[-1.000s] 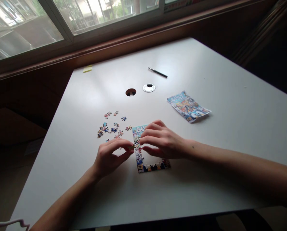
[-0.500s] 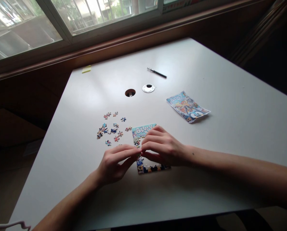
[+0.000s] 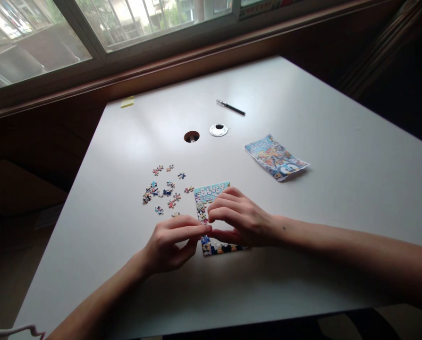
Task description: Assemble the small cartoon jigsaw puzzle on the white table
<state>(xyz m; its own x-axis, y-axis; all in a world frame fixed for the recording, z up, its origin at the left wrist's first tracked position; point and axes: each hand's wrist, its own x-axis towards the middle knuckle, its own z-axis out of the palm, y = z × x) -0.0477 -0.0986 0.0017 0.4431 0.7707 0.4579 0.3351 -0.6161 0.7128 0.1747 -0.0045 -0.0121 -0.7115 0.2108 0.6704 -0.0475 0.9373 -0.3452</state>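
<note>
A partly built jigsaw puzzle with a colourful cartoon border lies on the white table. My left hand reaches to the puzzle's left edge, thumb and forefinger pinched; what they pinch is hidden now. My right hand lies over the middle of the puzzle with its fingers curled, their tips meeting the left hand's fingertips. What the right fingers hold is hidden. Several loose puzzle pieces are scattered just left of the puzzle.
A printed picture packet lies to the right behind the puzzle. Farther back are a round cable hole, its silver cap, a black pen and a yellow note. A window runs along the far wall.
My left hand, which showed a small puzzle piece between its fingertips, has moved right until it meets the right hand over the puzzle's left edge. The right hand has slid slightly towards me.
</note>
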